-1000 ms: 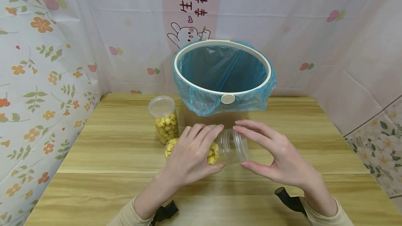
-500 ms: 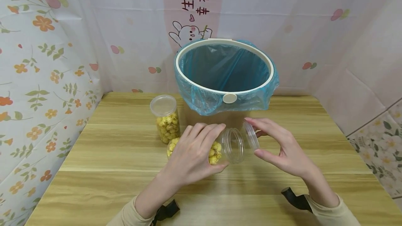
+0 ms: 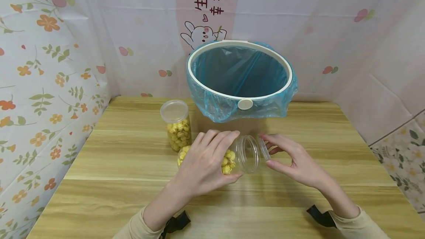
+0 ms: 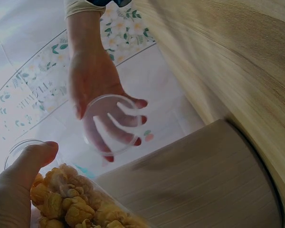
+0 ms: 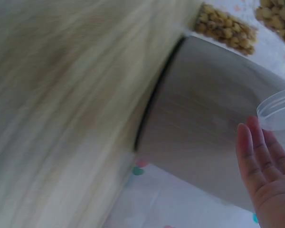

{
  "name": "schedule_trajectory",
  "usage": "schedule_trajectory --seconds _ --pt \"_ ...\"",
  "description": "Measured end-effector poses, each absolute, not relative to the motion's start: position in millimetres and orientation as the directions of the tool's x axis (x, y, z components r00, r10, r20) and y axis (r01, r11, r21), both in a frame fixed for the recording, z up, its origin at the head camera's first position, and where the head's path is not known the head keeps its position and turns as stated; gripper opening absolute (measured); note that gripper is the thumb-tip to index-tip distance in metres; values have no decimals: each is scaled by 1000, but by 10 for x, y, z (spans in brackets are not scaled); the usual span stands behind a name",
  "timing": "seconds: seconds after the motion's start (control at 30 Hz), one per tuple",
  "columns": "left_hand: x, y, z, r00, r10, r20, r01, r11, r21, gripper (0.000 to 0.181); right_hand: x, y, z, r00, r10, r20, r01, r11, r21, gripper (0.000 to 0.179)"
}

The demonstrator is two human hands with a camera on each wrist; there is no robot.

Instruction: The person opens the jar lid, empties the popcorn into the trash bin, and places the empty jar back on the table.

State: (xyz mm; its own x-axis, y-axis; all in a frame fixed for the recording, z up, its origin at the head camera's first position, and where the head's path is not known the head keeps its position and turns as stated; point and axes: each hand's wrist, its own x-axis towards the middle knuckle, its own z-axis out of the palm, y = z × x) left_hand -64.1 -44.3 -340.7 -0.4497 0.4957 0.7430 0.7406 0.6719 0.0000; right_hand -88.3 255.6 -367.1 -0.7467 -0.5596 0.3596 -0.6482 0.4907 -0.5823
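My left hand [image 3: 206, 163] grips a clear plastic jar [image 3: 228, 162] of yellow popcorn, tipped on its side with its threaded mouth to the right. Between the thumb and fingertips of my right hand [image 3: 297, 159] is a clear round lid [image 3: 264, 149], pinched by its edge. It stands off the jar, close in front of the uncovered mouth. The left wrist view shows the lid [image 4: 113, 126] face-on, with the right fingers behind it. Most of the jar's middle is hidden under the left hand. A second popcorn jar [image 3: 179, 134], lidded and upright, stands just behind at left.
A trash can [image 3: 232, 124] lined with a blue bag [image 3: 212, 108] stands behind the hands, its pale oval ring [image 3: 245, 104] holding the bag. Wooden table [image 3: 126, 165] lies beneath everything. Printed cloth [image 3: 139, 47] hangs at the back and sides.
The right hand has drawn the lid off the jar's mouth to the right, then lowered it slightly beside the mouth. The left hand keeps its hold on the jar, almost unmoved.
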Motion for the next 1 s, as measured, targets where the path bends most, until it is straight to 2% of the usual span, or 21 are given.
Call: schedule_trajectory --seconds 0.23,0.5,1.0 --pt "-643 -442 -3410 -453 497 740 740 673 2 95 -902 2612 -3767 -747 -574 334 -653 542 -529 69" --pt "-651 -437 -3416 -454 500 738 740 672 -1 95 -921 2724 -3853 -780 -539 318 -626 661 -413 73" --pt "-662 -432 -3423 -465 502 730 740 673 9 94 -960 2851 -3930 -832 -510 219 -554 786 -274 68"
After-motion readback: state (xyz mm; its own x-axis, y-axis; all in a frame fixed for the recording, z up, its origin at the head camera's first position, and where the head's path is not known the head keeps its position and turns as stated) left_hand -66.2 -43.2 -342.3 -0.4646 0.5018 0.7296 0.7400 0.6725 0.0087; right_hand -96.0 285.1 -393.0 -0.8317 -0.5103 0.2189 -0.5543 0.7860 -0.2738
